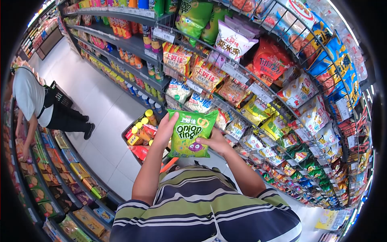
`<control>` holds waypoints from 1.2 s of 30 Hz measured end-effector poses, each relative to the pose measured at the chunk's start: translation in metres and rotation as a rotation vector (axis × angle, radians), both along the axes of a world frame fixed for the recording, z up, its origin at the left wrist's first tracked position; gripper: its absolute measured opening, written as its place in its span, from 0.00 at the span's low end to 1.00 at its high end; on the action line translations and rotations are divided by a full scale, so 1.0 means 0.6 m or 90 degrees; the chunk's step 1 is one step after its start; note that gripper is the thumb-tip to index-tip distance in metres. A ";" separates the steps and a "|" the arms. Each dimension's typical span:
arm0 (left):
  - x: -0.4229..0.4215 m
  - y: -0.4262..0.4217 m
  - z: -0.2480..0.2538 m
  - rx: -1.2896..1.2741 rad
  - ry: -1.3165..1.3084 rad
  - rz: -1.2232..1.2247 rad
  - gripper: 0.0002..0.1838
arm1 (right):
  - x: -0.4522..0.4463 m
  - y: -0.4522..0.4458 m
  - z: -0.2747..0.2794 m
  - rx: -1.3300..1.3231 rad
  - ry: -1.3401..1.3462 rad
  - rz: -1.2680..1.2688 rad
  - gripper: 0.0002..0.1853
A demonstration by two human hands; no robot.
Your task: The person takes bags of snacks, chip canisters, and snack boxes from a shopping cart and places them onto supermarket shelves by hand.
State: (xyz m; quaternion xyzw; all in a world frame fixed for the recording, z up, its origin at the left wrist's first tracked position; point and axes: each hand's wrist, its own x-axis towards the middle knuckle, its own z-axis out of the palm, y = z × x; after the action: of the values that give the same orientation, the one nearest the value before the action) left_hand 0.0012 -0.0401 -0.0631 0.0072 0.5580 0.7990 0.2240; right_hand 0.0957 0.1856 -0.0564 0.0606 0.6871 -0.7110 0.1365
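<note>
A green bag of onion rings is held upright in front of my chest, its printed front turned up toward me. My left hand grips its left edge near the top corner. On the lower right side, my right hand pinches the bag with the thumb lying over the printed front. The fingers behind the bag are hidden. Just beyond and left of the bag, a shopping basket holds yellow-capped bottles and several packets; its orange handle shows by my left forearm.
Wire racks of snack bags rise close on the right, with similar green bags on top. Shelves of cans and tubs run along the far side. Another person with a black basket bends over the left shelves. Pale tiles cover the aisle.
</note>
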 end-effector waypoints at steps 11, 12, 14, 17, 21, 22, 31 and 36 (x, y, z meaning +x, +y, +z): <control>-0.020 -0.046 -0.085 0.100 -0.062 0.115 0.30 | -0.101 -0.015 0.180 0.255 0.317 -0.060 0.27; -0.010 -0.047 -0.090 0.101 -0.081 0.111 0.29 | -0.119 -0.018 0.201 0.263 0.384 -0.080 0.26; 0.009 -0.041 -0.133 0.067 -0.113 0.084 0.29 | -0.163 -0.034 0.270 0.251 0.473 -0.115 0.25; 0.056 -0.025 -0.158 -0.029 -0.159 0.022 0.30 | -0.245 -0.047 0.346 0.251 0.702 -0.161 0.23; 0.090 -0.021 -0.235 -0.083 -0.169 -0.025 0.26 | -0.328 -0.048 0.409 0.487 0.883 -0.160 0.22; 0.097 -0.025 -0.245 -0.115 -0.162 -0.024 0.25 | -0.355 -0.046 0.410 0.509 0.907 -0.172 0.22; 0.143 -0.052 -0.313 -0.175 -0.073 -0.009 0.24 | -0.454 -0.040 0.394 0.485 0.892 -0.199 0.27; 0.161 -0.052 -0.349 -0.272 -0.038 -0.058 0.25 | -0.475 -0.036 0.388 0.432 0.748 -0.251 0.27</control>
State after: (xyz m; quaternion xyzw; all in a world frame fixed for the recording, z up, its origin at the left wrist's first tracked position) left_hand 0.0980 -0.0713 -0.2723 -0.0389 0.7068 0.6517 0.2724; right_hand -0.1891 0.1640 0.1762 -0.1709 0.8071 -0.3842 -0.4146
